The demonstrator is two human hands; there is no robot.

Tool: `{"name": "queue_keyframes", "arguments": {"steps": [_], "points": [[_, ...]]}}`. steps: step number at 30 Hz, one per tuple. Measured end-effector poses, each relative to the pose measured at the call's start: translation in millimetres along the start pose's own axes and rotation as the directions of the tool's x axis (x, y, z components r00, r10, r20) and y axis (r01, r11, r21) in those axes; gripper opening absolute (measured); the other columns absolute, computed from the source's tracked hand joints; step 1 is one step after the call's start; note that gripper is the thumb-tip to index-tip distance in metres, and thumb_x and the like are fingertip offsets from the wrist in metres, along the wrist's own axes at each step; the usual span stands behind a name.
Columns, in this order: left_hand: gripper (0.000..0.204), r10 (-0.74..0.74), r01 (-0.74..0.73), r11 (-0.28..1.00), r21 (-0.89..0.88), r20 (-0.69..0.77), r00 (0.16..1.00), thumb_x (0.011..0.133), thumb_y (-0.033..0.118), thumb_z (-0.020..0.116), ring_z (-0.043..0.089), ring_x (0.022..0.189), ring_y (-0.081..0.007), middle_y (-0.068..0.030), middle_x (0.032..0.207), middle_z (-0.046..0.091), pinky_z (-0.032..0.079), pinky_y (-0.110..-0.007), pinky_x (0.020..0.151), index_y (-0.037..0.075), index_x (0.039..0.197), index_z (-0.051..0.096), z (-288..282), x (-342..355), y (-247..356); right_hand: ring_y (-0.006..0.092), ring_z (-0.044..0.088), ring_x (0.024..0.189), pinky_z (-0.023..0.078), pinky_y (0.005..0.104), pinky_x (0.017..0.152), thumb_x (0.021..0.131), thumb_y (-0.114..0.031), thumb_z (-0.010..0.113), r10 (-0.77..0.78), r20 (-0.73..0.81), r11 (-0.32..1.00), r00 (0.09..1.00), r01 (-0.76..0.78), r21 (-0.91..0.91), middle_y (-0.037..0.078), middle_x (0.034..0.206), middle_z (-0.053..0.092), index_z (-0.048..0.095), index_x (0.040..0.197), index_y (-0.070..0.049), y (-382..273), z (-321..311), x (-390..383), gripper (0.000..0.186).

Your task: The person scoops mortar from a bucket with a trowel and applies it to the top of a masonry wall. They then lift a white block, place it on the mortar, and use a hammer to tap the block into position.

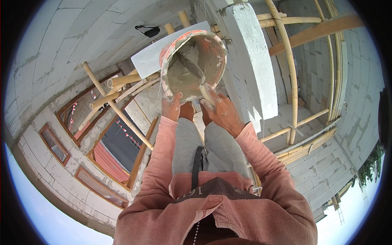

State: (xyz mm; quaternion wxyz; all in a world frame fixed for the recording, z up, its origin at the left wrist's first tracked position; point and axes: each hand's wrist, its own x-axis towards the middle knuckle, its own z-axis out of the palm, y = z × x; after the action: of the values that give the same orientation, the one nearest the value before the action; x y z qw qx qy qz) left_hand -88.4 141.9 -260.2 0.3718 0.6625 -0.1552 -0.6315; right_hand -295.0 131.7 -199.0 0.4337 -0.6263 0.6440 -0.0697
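A mortar-crusted red bucket (216, 53) is tipped toward me, with grey mortar (179, 77) inside. My left hand (172, 105) grips the bucket at its lower left rim. My right hand (220, 107), at the lower right of the bucket, is closed on the pale handle of a trowel (192, 65), whose mortar-coated blade reaches into the bucket. A flat white panel (143, 61) sits behind the bucket. Just to the right runs the white top of a light block wall (249, 61).
Bamboo poles (292, 69) and a wooden beam (318, 34) form scaffolding on both sides, high above the floor. At left are wood-framed window openings (92, 157) in a block wall (36, 151). A small black bag (150, 32) lies near the top. My legs (210, 147) show below the bucket.
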Motion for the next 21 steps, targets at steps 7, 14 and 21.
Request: {"name": "queue_keyframes", "arguments": {"steps": [7,14,21], "points": [[0.047,0.154,-0.157,0.985,0.075,0.043,0.987,0.088,0.007,0.058,0.067,0.101,-0.0258,-0.0143,0.117,0.060,0.063,-0.040,0.081,0.000,0.132,0.046,-21,15,-8,0.0205,0.061,0.057,0.050,0.0356,0.061,0.095,-0.043,0.063,-0.126,0.173,0.853,0.977,0.018,0.521,0.021,0.101,0.069,0.046,0.145,-0.006,16,-9,-12,0.065],[0.042,-0.007,0.008,0.980,-0.201,0.005,1.000,0.086,0.005,0.060,0.066,0.098,-0.0264,-0.0127,0.112,0.060,0.063,-0.044,0.079,0.001,0.126,0.049,13,33,13,0.0079,0.050,0.052,0.038,0.0218,0.045,0.097,-0.038,0.061,0.098,0.472,0.363,0.876,-0.473,0.803,0.004,0.084,0.059,0.042,0.145,-0.006,30,-15,-19,0.061],[0.041,-0.052,0.073,0.956,-0.283,0.081,0.995,0.084,0.006,0.063,0.063,0.104,-0.0270,-0.0130,0.113,0.057,0.060,-0.048,0.085,0.001,0.123,0.050,29,59,19,0.0108,0.049,0.047,0.038,0.0240,0.039,0.098,-0.022,0.055,0.018,0.474,-0.058,0.880,-0.473,0.879,0.007,0.084,0.057,0.038,0.145,-0.003,36,-19,-9,0.053]]}}
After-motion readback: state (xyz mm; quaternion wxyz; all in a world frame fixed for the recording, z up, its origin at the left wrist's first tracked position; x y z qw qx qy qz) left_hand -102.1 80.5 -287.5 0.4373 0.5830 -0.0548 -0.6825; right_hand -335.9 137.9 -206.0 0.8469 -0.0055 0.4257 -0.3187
